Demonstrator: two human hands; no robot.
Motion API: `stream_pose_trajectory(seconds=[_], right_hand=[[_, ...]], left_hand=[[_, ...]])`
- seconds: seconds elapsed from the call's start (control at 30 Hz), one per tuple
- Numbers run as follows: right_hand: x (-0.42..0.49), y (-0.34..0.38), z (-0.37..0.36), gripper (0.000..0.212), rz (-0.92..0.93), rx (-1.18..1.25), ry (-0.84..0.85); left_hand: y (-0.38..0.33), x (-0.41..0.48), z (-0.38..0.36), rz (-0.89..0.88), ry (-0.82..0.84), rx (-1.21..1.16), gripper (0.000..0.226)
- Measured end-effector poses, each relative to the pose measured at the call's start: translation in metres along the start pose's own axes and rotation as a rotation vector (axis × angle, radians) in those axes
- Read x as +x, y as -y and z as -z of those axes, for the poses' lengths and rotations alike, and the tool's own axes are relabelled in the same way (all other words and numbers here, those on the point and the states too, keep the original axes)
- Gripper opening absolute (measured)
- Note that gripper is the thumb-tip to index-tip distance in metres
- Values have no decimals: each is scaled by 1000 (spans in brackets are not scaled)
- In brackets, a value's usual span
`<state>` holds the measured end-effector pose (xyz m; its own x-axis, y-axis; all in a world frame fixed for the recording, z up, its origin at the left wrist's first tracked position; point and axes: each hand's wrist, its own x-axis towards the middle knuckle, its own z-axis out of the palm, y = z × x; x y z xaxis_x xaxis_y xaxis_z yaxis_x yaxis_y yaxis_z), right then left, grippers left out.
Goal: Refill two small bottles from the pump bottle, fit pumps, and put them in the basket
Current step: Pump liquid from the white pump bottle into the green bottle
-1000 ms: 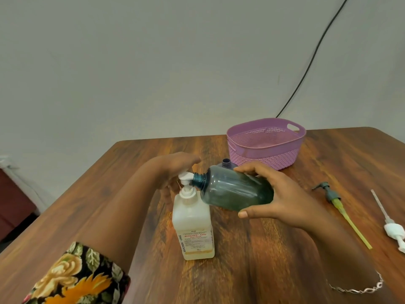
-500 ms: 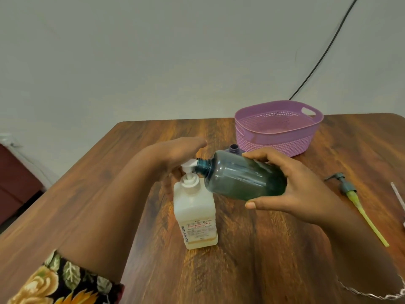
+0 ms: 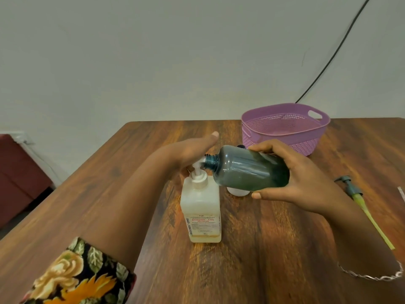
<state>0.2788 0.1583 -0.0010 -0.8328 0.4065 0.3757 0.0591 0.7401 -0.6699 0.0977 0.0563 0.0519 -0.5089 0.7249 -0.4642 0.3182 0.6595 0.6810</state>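
Plain grey wall (image 3: 153, 62) behind, brown wooden counter (image 3: 274, 249) filling the lower frame. Pump bottle (image 3: 200, 207) stands upright at centre, pale liquid low inside. Small green bottle (image 3: 247, 170) is held off the counter, tipped almost flat, with its open neck at the pump's nozzle (image 3: 202, 160).

Right hand (image 3: 306, 181) wraps the green bottle, fingers over the top and thumb under. Left hand (image 3: 188, 150) lies flat on the pump head, fingers straight, gripping nothing.

Step looks like filling bottle one. To do it well, keep the neck tight on the nozzle and the base a bit lower so nothing runs back out. Press straight down in full strokes — a sideways push could tip the pump bottle.

Purple basket (image 3: 311, 143) sits upper right, nothing seen inside, just behind the right hand. A loose pump (image 3: 350, 189) with a yellow-green tube lies at the right edge, clear of the work. Second small bottle (image 3: 237, 191) stands right behind the held one, mostly hidden — easy to knock over.
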Motion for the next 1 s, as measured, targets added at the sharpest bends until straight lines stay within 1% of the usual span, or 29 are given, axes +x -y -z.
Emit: stream_pose_trajectory(seconds=[0.13, 0.33, 0.4, 0.47, 0.5, 0.53, 0.57, 0.63, 0.67, 0.7, 0.77, 0.83, 0.9, 0.97, 1.0], right_hand=[[3, -1, 2, 63, -3, -15, -24], [6, -6, -2, 64, -7, 15, -36], [6, -7, -3, 65, -24, 42, -23], [5, -7, -4, 66, -25, 61, -7], [5, -6, -4, 65, -20, 62, 4], [5, -6, -5, 65, -20, 58, 13], [4, -6, -7, 65, -23, 58, 20], [2, -8, -10, 66, -36, 58, 19], [1, -9, -12, 67, -39, 54, 11], [0, -9, -13, 68, -45, 52, 5], [-1, -6, -12, 68, -55, 55, 1], [-1, -3, -9, 67, -63, 67, -1], [-1, 0, -6, 68, -61, 77, -3], [-1, 1, -5, 68, -58, 83, -4], [-1, 0, -6, 68, -58, 83, -4]], left_hand=[[4, 1, -4, -26, -37, 4, 70], [8, 4, -3, -11, -58, -23, 70], [8, 3, -5, -23, -67, -24, 61], [7, 2, -8, -52, -89, -3, 41], [6, 4, -10, -32, -101, -1, 38], [6, 5, -11, -20, -136, 36, 39], [7, 6, -13, -35, -176, 89, 36], [12, 10, -15, -77, -195, 222, 28], [14, 12, -15, -91, -198, 264, 28], [14, 10, -15, -86, -190, 255, 28], [12, 9, -13, -75, -172, 111, 25], [8, 2, -7, -92, -93, -16, 24], [7, -5, -1, -128, -24, -13, 26], [7, -4, -2, -163, -51, 110, 19], [6, -3, -4, -172, -75, 193, 21]])
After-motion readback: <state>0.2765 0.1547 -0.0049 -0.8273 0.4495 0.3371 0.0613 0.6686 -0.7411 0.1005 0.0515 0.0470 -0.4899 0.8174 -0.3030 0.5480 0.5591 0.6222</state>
